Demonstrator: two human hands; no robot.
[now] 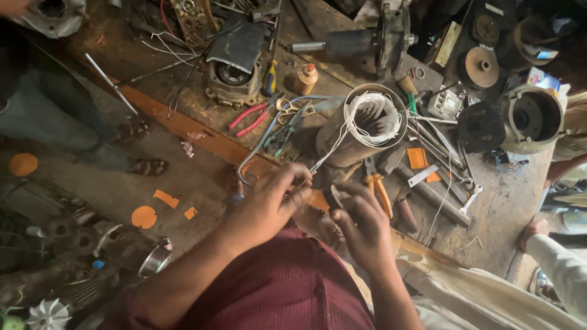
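My left hand [272,195] and my right hand [361,223] meet over the workbench, both pinching thin white wires [330,150] that lead up into a cylindrical motor stator [361,128]. The stator lies tilted with its open end up, white winding leads looped around its rim. My right hand also grips a small dark tool or sleeve at the wire ends; what it is stays unclear. Orange-handled pliers [380,192] lie just beyond my right hand.
Red-handled pliers [247,117], a screwdriver [269,78], a small brown bottle [304,78], motor housings [531,117] and loose metal parts crowd the wooden bench [183,125]. A seated person's sandalled feet [137,146] are at left. Another person's sleeve [559,269] enters at right.
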